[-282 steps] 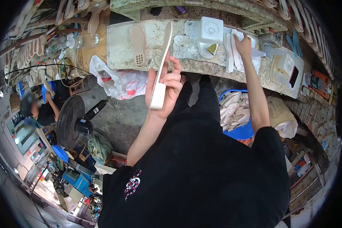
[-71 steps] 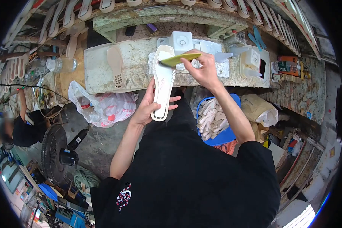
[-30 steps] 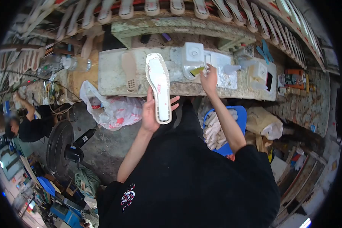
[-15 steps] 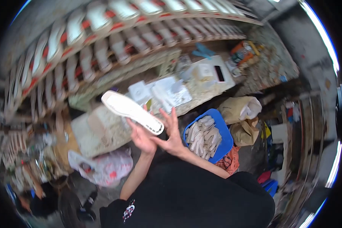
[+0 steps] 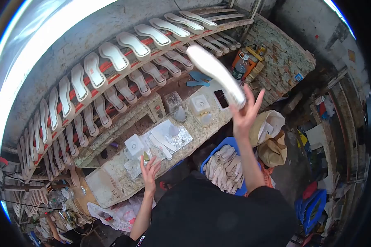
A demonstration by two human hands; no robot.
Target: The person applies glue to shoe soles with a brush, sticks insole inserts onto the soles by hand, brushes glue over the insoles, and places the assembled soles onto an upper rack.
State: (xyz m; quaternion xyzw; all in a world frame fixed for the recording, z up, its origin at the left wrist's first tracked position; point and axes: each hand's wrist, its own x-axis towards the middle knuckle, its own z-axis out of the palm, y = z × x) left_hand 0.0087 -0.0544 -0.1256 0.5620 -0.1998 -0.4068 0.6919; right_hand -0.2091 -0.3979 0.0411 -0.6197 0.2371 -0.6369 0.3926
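Observation:
My right hand [image 5: 245, 117] is raised at the right of the bench, with its fingers closed on the heel end of a white shoe sole [image 5: 216, 73]. Slanting up to the left, the sole is smeared a little by motion, and some of my other fingers stick out from it. Lower down, at the bench's front edge, my left hand [image 5: 149, 171] has its fingers spread and holds nothing. Closest to it are a small yellow-green piece [image 5: 146, 156] and a white square container [image 5: 135, 145]. White flat pieces [image 5: 163, 142] lie just beyond.
Two tiers of racks carry several white soles [image 5: 134, 44] behind the bench [image 5: 101, 193]. A phone [image 5: 221, 99], a bottle [image 5: 240, 67] and blue cut-outs [image 5: 199, 78] lie toward the right. A blue basket [image 5: 234, 142] of pale pieces stands in front, beside paper bags [image 5: 273, 151].
The sole has gone from between both hands to up and right in my right hand. My left hand has let go and come down. The camera view has shifted.

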